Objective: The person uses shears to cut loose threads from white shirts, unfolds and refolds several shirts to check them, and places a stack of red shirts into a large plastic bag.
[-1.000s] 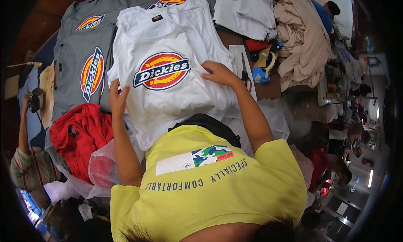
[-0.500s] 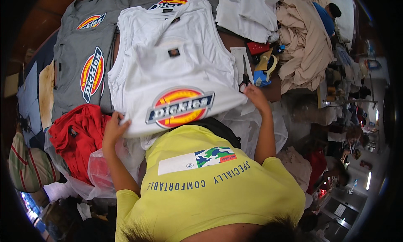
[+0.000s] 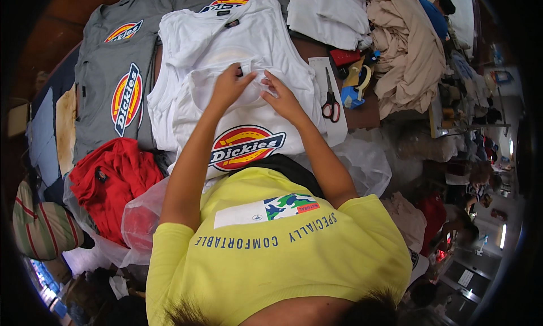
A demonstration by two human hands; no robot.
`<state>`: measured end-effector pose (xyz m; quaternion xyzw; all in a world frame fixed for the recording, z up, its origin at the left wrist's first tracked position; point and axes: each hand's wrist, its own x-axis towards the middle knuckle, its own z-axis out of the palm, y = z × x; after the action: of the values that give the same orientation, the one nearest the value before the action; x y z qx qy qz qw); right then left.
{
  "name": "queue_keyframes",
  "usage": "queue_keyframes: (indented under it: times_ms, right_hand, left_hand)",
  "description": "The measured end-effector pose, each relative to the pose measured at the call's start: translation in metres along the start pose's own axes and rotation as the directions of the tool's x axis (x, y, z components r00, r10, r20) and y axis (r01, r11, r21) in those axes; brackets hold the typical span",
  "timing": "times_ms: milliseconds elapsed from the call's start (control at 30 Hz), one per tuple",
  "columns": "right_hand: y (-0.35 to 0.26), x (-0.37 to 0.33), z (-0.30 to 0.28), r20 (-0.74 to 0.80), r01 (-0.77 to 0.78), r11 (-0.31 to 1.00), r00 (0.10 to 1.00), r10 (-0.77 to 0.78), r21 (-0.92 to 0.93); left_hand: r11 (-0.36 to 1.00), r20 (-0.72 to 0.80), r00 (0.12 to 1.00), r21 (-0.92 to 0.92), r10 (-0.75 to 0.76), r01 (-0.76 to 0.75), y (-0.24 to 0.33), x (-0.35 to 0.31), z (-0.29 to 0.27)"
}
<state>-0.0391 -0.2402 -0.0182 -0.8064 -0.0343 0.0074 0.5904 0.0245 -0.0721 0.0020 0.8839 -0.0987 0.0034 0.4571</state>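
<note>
A white sleeveless shirt point(image 3: 195, 119) with a red, yellow and black oval print lies in front of me on a stack of similar white shirts point(image 3: 291, 34). My left hand point(image 3: 229, 90) rests at its neckline, thumb and forefinger apart beside a small dark neck label point(image 3: 240, 71). Across the neckline, my right hand point(image 3: 283, 102) touches the collar cloth with fingers bent but spread. Its thumb stands apart from the other fingers. Black scissors with red-lined handles point(image 3: 331, 108) lie on white card to the right of the stack.
Grey printed shirts point(image 3: 99, 77) cover the table's left and far sides. Red garments point(image 3: 113, 179) sit in clear plastic at the left. A blue tape dispenser point(image 3: 353, 94), folded white cloth point(image 3: 328, 14) and a beige fabric heap point(image 3: 404, 54) are at the right. Another person point(image 3: 435, 14) is beyond.
Both hands have moved from the shirt's lower corners up and inward to its neckline. The shirt's hem has dropped flat, and the scissors now show whole.
</note>
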Motion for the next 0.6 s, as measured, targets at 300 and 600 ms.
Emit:
queue_keyframes:
  times_ms: [300, 600]
  right_hand:
    - [-0.021, -0.02, -0.019, 0.101, -0.304, 0.8, 0.95, 0.296, 0.517]
    - [-0.059, -0.047, -0.063, 0.209, -0.258, 0.413, 0.965, 0.16, 0.873]
  left_hand:
    - [0.221, 0.67, 0.738, -0.709, -0.083, 0.669, 0.025, -0.003, 0.003]
    - [0.91, 0.237, 0.971, -0.407, 0.018, 0.082, 0.018, -0.058, -0.062]
